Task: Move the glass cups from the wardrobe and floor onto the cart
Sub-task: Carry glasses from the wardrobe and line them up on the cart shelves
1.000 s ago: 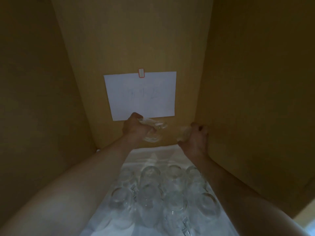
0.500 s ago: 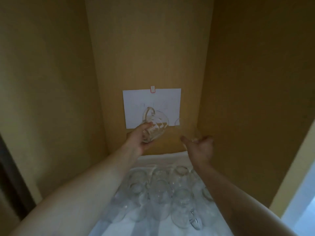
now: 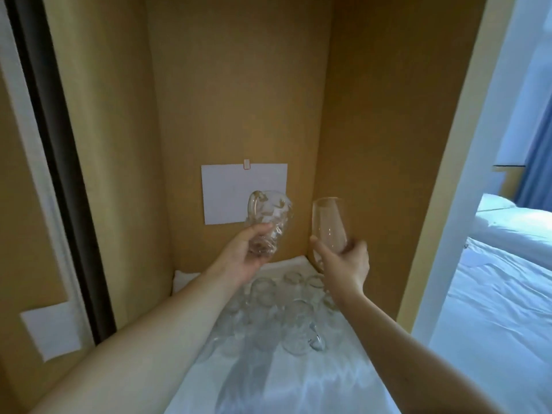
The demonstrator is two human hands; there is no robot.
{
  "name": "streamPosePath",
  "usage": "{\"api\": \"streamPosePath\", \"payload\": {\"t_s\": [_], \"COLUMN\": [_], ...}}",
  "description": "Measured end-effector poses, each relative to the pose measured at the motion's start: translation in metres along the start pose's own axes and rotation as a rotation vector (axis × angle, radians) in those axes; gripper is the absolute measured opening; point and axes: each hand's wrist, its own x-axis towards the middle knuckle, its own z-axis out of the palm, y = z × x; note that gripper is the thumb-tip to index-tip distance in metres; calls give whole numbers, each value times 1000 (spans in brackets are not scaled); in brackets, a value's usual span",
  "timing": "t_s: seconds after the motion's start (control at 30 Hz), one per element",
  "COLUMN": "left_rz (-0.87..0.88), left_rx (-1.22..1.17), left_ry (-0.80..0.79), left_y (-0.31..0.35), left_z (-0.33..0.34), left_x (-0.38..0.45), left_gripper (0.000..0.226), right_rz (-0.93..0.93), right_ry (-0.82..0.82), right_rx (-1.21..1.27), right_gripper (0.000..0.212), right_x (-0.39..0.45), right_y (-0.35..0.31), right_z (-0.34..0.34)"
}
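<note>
wardrobe point(image 3: 239, 85) behind, left hand point(image 3: 248, 252) grips a handled mug point(image 3: 268, 219) and right hand point(image 3: 343, 261) a tall glass point(image 3: 328, 224), both rim-up.

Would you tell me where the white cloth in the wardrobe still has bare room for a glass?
The near stretch of white cloth, between the forearms, lies bare. A small strip at the back left corner too. The standing glasses crowd the middle and right.

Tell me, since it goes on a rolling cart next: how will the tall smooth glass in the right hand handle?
The tall glass looks thin-walled and clear, so probably light and fragile. Its sides are smooth with no handle, so the right hand may find it slippery. Tall and tapering toward its base, it could tip easily on a moving cart.
</note>
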Motion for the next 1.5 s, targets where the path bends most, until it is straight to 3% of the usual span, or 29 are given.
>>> {"api": "streamPosePath", "payload": {"t_s": [0.07, 0.33, 0.47, 0.7, 0.93, 1.23, 1.37, 1.5], "left_rz": [-15, -102, -116, -292, -459, -639, -767, -800], "left_rx": [37, 178, 297, 279, 222, 88, -31, 0], "left_ry": [-66, -227, -338, -543, -695, -739, -661, -702], "left_y": [-9, -57, -90, -171, -275, -396, -443, -487], "left_z": [10, 63, 91, 148, 228, 335, 374, 406], "left_x": [-12, -43, -46, -50, -69, -93, -101, -115], "left_gripper": [72, 35, 64, 65, 88, 112, 101, 59], "right_rz": [-1, -72, -87, -115, -97, -56, -25, -17], "right_ry": [21, 171, 254, 351, 471, 615, 675, 735], "right_rx": [13, -66, -78, -145, -245, -239, -285, -308], "right_gripper": [74, 86, 94, 94, 94, 94, 95, 94], "right_x": [-13, -32, -25, -12, -7, -5, -3, -5], "right_y": [-1, -1, 3, 27, 53, 74, 83, 93], "right_z": [-16, -85, -125, -232, -360, -509, -570, -625]}}
